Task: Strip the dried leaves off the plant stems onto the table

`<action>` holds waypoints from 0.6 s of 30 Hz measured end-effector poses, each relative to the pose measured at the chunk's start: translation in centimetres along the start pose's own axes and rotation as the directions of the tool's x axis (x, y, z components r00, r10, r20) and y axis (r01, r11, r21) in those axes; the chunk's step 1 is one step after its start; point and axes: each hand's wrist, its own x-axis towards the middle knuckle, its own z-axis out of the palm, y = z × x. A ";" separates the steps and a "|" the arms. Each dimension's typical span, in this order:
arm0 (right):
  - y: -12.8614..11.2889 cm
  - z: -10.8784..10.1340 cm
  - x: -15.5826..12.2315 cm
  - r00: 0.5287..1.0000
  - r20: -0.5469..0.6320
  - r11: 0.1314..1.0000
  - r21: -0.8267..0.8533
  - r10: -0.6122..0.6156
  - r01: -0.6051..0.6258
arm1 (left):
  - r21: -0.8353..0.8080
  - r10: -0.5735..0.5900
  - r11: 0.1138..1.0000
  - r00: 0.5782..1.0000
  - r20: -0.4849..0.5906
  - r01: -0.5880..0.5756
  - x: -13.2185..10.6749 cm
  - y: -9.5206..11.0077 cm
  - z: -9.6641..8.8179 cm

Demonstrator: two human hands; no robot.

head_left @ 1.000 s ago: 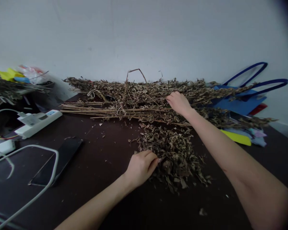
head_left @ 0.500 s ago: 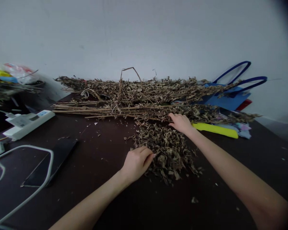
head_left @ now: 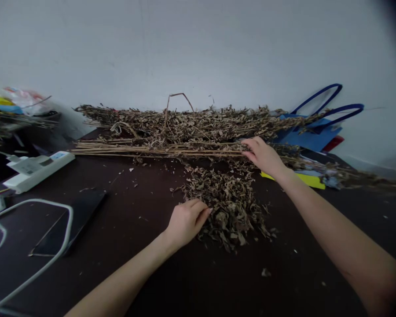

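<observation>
My right hand (head_left: 263, 155) is closed around dried plant stalks (head_left: 211, 153) at the right part of the front bundle. Their leafy ends reach past my wrist to the right. My left hand (head_left: 188, 221) rests at the left edge of a pile of crumpled dried leaves (head_left: 229, 207). Its fingers are pinched together, and I cannot make out what is between them. Behind the front bundle, a thicker bundle of dried stalks (head_left: 198, 123) lies along the wall.
A blue bag (head_left: 312, 134) with dark blue handles leans at the back right. Near my right forearm lies a bright yellow object (head_left: 308, 180). At left are a white power strip (head_left: 39, 169), a white cable (head_left: 69, 224) and a black phone-like slab (head_left: 71, 222) on the dark table (head_left: 125, 246).
My right hand has moved right and slightly away from me, pulling stalks along. Leafy ends now stretch farther right, over the yellow object. My left hand has barely moved.
</observation>
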 end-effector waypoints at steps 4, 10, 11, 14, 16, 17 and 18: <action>-0.1 0.0 -0.8 1.000 -0.002 1.000 -0.008 -0.018 0.018 | 0.007 0.010 1.000 1.000 -0.020 -0.009 0.1 0.0 -0.1; -0.9 -1.3 -1.8 0.980 -0.103 0.985 -0.007 0.171 -0.172 | -0.004 -0.008 1.000 1.000 -0.028 0.008 0.1 -0.1 -0.1; -0.9 -1.6 -1.9 0.977 -0.114 0.983 0.000 0.180 -0.181 | -0.004 -0.008 1.000 1.000 -0.029 0.008 0.1 -0.2 -0.1; -0.9 -1.8 -2.1 0.973 -0.137 0.983 0.023 0.185 -0.183 | -0.008 -0.006 1.000 1.000 -0.024 0.005 0.1 -0.2 -0.1; -0.8 -1.6 -2.2 0.972 -0.146 0.983 0.033 0.186 -0.183 | -0.007 -0.010 1.000 1.000 -0.021 0.009 0.0 -0.2 -0.1; -0.8 -1.4 -2.3 0.971 -0.151 0.982 0.038 0.187 -0.184 | -0.004 -0.014 1.000 1.000 -0.018 0.014 0.0 -0.2 -0.1; -0.8 -1.2 -2.4 0.970 -0.155 0.982 0.044 0.189 -0.184 | -0.002 -0.018 1.000 1.000 -0.014 0.018 0.0 -0.2 -0.1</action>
